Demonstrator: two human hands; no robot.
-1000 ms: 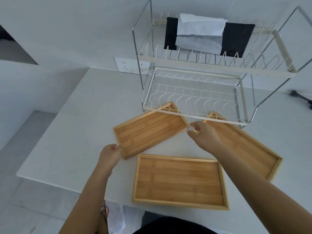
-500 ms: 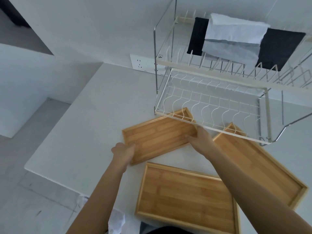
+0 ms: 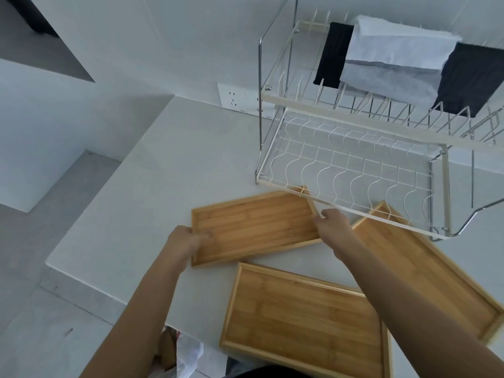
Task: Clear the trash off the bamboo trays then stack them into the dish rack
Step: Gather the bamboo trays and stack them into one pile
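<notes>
While both hands (image 3: pixel 185 241) (image 3: pixel 331 225) clamp one tray (image 3: pixel 253 227), the rack (image 3: pixel 354 205) overhangs its corner.

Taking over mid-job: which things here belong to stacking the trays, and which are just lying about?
Job: far tray, gripped by left hand and right hand; near tray; right tray; dish rack.
Lying about: folded cloths on top tier; wall socket.
</notes>
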